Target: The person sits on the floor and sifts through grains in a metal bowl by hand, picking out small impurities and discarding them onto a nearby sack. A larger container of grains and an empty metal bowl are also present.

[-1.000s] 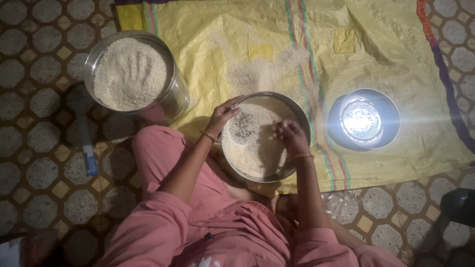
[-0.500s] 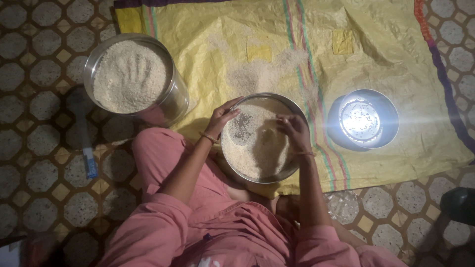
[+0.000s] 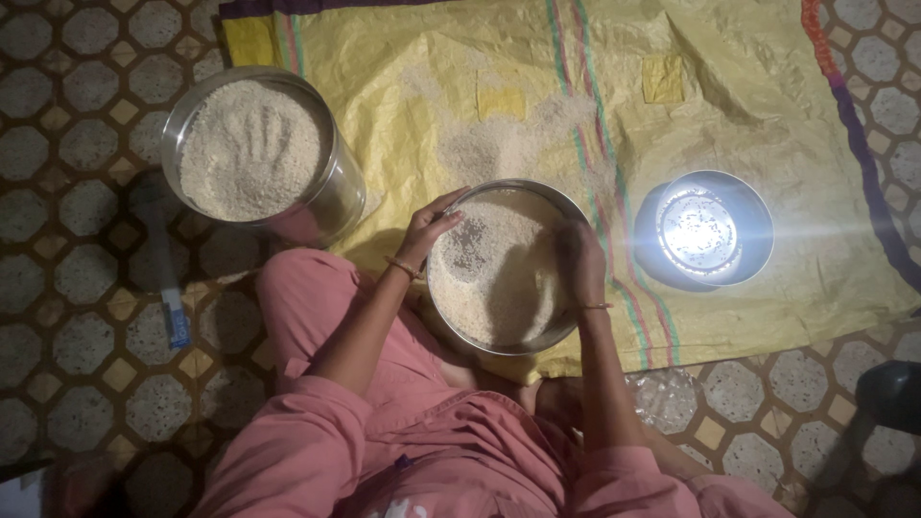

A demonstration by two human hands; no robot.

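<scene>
A yellow woven mat (image 3: pixel 729 105) catches spilled grain. On it by the lap, the steel plate (image 3: pixel 501 192) of rice tilts; left hand (image 3: pixel 429 228) pinches its rim, right hand (image 3: pixel 582 261) seemingly curls over the far edge.

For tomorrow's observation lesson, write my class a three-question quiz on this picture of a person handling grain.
1. True or false: the left hand grips the rim of the round metal pan.
2. What mark shows in the grain of the steel drum?
3. Where is the right hand? A on the lit lamp; B at the pan's right edge; C on the yellow mat.

Key: 1 true. 2 a handprint. 3 B.
</scene>
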